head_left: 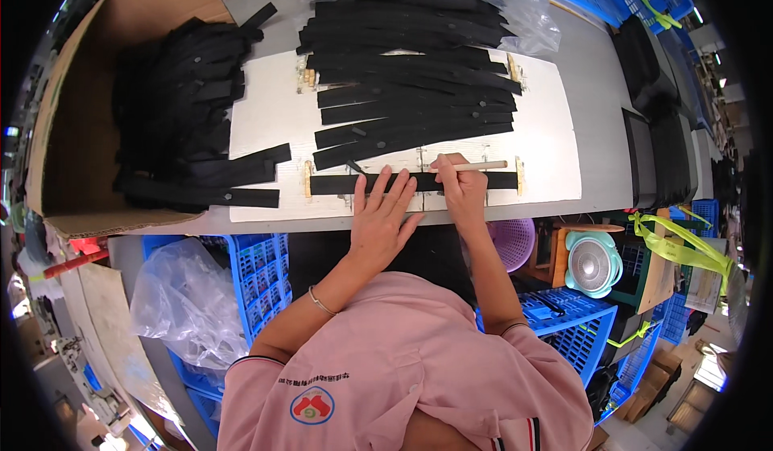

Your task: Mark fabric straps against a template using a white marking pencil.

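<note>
Pink shirt [403, 346], head view: is running off the lower edge. Black strip [429, 183]: is lying on the white board [547, 129], partly covered. Left hand [382, 221]: we are pressing it, spread flat, over the strip. Right hand [465, 193]: we are gripping a pale pen [487, 165], its tip indistinct.

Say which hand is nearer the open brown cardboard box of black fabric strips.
Left. The left hand rests on a black fabric strip, right of the cardboard box; the right hand, holding a slim pale pen, is farther right.
</note>
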`<action>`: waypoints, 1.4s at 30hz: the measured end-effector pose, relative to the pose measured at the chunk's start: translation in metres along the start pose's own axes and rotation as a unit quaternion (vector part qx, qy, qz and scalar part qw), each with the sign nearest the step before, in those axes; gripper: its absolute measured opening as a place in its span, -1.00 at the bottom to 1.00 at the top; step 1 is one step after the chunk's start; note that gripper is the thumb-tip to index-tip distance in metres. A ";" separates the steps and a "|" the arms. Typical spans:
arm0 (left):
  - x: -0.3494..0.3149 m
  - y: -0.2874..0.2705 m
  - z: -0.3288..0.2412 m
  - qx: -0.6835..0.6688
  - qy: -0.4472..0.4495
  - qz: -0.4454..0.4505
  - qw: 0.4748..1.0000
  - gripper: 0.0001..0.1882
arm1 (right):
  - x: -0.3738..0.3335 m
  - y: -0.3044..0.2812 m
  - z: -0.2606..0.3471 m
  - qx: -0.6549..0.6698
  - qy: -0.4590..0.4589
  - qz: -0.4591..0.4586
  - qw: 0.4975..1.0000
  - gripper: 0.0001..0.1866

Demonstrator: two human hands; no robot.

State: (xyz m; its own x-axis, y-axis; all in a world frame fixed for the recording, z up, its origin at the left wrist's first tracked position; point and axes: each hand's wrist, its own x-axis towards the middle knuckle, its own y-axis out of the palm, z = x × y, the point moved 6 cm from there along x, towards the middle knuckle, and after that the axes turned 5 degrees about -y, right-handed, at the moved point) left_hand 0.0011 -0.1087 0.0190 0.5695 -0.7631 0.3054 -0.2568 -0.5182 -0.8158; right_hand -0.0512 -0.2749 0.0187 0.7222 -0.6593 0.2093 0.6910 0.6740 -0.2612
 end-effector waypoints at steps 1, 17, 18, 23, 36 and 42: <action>0.000 0.000 0.000 -0.001 -0.002 -0.001 1.000 -0.37 | 0.000 0.002 -0.001 -0.001 0.000 0.004 1.000 -0.72; -0.002 -0.001 0.001 -0.005 -0.006 -0.007 1.000 -0.39 | -0.003 0.005 0.006 -0.092 -0.078 0.034 0.992 -0.74; -0.001 -0.001 0.001 -0.005 -0.007 -0.006 1.000 -0.39 | -0.004 0.005 0.005 -0.078 -0.074 0.045 0.993 -0.73; 0.000 -0.002 0.001 -0.009 -0.010 0.001 1.000 -0.39 | -0.003 0.007 0.007 -0.057 -0.082 0.081 0.992 -0.72; -0.006 -0.039 0.030 -0.037 -0.099 -0.091 0.990 -0.38 | -0.004 0.002 -0.002 0.022 -0.035 0.049 0.998 -0.70; 0.002 -0.046 0.042 -0.006 -0.111 -0.080 0.991 -0.43 | -0.005 0.003 -0.001 0.034 -0.024 0.034 0.999 -0.67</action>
State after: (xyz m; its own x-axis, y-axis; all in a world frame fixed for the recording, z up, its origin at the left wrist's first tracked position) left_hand 0.0467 -0.0698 0.0362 0.7605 -0.5681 0.3144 -0.1576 -0.6312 -0.7595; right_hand -0.0530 -0.2699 0.0163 0.7669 -0.5958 0.2383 0.6397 0.7390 -0.2112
